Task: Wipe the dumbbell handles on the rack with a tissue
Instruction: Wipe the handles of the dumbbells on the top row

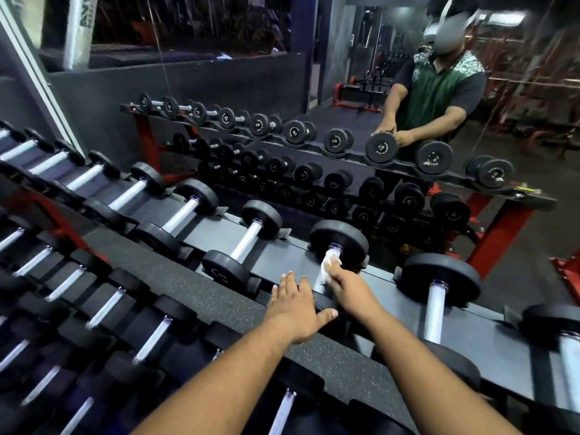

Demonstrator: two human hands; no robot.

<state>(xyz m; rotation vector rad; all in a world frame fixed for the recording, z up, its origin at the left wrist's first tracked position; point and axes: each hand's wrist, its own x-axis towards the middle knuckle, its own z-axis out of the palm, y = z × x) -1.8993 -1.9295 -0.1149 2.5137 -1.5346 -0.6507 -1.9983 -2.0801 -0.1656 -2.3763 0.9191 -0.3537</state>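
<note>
A row of black dumbbells with silver handles lies across the top tier of the grey rack (282,243). My right hand (348,288) grips a white tissue (329,262) wrapped round the handle of one dumbbell (340,238), just below its far head. My left hand (296,306) rests flat with straight fingers on that dumbbell's near head, which it mostly hides. Neighbouring dumbbells lie to the left (248,240) and to the right (439,287).
A lower tier of smaller dumbbells (103,309) runs along the near left. A wall mirror (345,89) stands right behind the rack and reflects the rack, a person and red gym frames. A speckled rubber strip (194,287) separates the tiers.
</note>
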